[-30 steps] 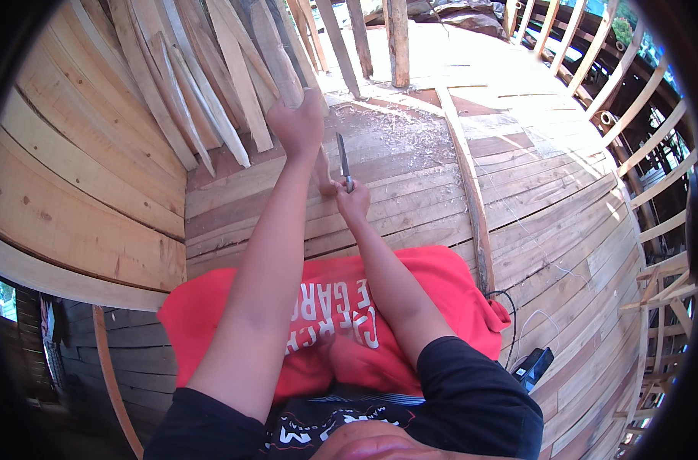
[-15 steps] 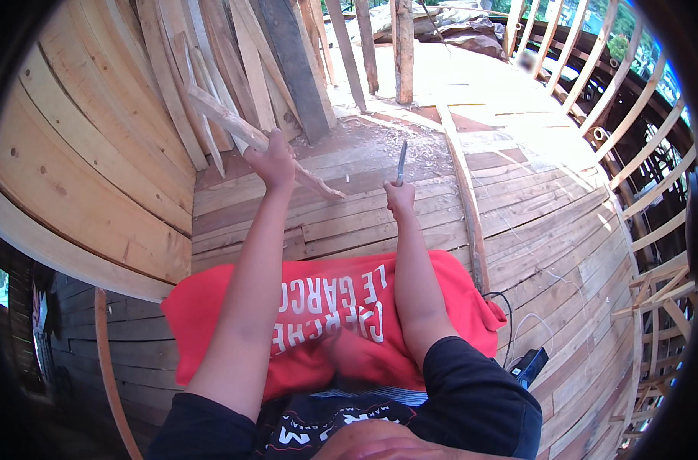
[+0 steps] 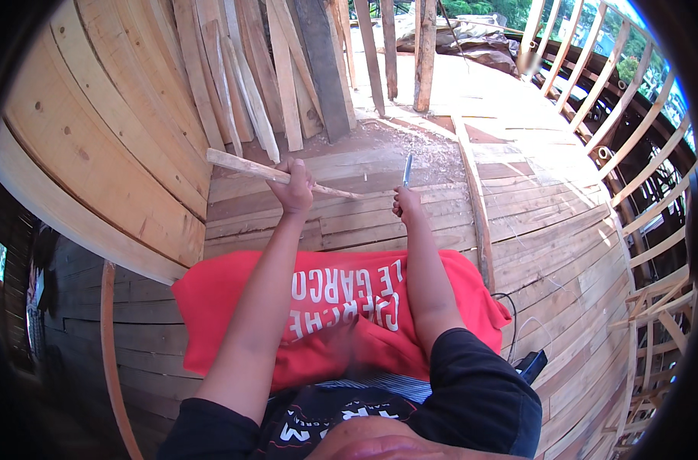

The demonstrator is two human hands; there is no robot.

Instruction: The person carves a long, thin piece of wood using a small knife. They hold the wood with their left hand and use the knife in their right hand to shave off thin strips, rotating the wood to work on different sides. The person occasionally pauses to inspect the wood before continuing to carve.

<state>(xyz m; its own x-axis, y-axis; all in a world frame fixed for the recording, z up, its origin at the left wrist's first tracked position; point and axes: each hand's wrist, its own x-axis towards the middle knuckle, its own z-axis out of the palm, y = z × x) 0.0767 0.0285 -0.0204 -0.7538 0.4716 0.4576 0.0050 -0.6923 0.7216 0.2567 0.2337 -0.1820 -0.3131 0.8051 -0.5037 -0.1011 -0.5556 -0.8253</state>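
My left hand (image 3: pixel 293 188) is wrapped round a pale wooden stick (image 3: pixel 245 166), which lies crosswise with its thick end to the left and a thin tapered end to the right. In my right hand (image 3: pixel 407 204) is a knife (image 3: pixel 408 170); its narrow metal blade points away from me, and the fist hides its handle. The blade is apart from the stick. Across my lap is a red cloth (image 3: pixel 234 307) with white lettering, under both forearms.
Wood shavings (image 3: pixel 433 157) litter the plank floor (image 3: pixel 533 230) ahead. Several boards (image 3: pixel 288 100) lean beside the plank wall (image 3: pixel 96 130) at left. A long batten (image 3: pixel 471 192) lies right of the knife. A black device (image 3: pixel 530 366) with a cable sits at lower right.
The stick has swung from a steep slant to nearly level, its left end coming down. The view has shifted slightly left. Both hands keep their hold.
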